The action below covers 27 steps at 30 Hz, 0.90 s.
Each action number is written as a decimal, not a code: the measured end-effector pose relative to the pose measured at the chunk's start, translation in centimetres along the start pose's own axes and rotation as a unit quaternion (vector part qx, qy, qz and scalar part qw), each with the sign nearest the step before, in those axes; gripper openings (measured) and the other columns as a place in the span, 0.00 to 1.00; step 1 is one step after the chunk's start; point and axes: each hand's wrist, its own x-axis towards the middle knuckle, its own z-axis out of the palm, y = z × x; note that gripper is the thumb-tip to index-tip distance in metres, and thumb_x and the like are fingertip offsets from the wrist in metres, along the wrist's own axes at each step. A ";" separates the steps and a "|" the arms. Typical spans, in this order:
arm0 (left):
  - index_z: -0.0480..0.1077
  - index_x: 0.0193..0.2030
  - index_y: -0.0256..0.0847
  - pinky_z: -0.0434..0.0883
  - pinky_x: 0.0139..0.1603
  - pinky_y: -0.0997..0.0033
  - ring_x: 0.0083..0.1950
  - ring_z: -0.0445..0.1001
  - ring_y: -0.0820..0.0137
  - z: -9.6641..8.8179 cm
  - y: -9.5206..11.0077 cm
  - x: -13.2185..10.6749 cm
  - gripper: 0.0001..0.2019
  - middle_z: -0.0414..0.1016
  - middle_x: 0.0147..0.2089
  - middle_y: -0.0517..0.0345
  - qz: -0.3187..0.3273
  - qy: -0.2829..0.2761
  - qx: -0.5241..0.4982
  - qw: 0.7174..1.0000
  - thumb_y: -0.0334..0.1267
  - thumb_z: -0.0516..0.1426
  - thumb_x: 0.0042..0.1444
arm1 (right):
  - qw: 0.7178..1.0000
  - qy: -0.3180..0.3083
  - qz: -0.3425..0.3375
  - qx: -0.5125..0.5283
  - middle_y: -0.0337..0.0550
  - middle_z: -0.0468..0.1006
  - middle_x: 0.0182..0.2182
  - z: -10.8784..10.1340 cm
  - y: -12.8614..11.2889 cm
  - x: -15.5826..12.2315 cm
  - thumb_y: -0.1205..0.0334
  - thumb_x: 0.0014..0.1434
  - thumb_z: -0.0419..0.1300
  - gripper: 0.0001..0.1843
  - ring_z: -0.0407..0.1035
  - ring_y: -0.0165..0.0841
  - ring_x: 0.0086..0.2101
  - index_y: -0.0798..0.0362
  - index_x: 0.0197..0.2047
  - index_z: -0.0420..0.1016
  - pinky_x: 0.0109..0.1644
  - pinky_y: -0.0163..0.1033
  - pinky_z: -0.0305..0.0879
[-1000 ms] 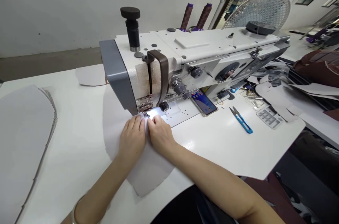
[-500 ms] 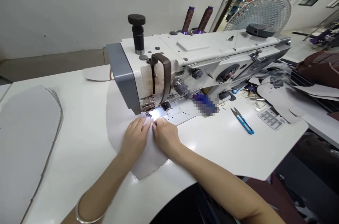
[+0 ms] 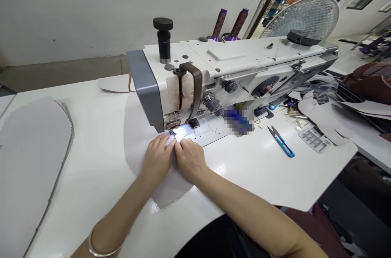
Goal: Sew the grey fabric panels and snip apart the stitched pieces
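A pale grey-white fabric panel (image 3: 170, 191) lies beneath the head of a white sewing machine (image 3: 189, 77), extending behind the machine head and towards me. On the panel's left side, just in front of the lit needle area, my left hand (image 3: 157, 157) is closed with its thumb and fingers pinching the material. My right hand (image 3: 191, 160) grips the edge beside it, fingers curled and thumb close to the left thumb. Both sets of fingertips are a short way from the presser foot (image 3: 172, 132). The fabric between the hands is partly hidden by them.
Stacked pale panels (image 3: 33, 156) lie at left, and another piece (image 3: 114, 83) sits behind the machine. Blue thread snips (image 3: 281, 141) rest on the white table (image 3: 244, 172) at right, near a calculator-like keypad (image 3: 314, 139) and scraps. Two brown thread cones (image 3: 236, 25) and a fan (image 3: 305, 16) stand behind.
The view has shifted slightly, so the machine appears a little further right. My right hand has come slightly closer to my left; both still grip the panel.
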 end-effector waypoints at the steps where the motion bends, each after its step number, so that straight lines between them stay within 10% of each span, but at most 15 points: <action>1: 0.69 0.49 0.37 0.67 0.50 0.58 0.52 0.66 0.58 0.0 0.0 0.1 0.16 0.70 0.51 0.45 -0.001 -0.001 -0.001 1.000 0.25 0.48 0.57 | 1.000 -0.005 0.000 0.000 0.46 0.68 0.31 -0.1 -0.1 0.1 0.73 0.61 0.48 0.09 0.60 0.36 0.33 0.56 0.40 0.68 0.30 0.38 0.52; 27: 0.70 0.50 0.39 0.67 0.49 0.58 0.52 0.65 0.57 0.0 -0.8 0.5 0.15 0.70 0.51 0.44 -0.008 -0.001 0.025 1.000 0.27 0.48 0.58 | 0.998 -0.055 0.003 0.002 0.48 0.68 0.31 -0.3 -0.5 1.2 0.76 0.60 0.45 0.11 0.62 0.37 0.33 0.58 0.39 0.66 0.29 0.35 0.58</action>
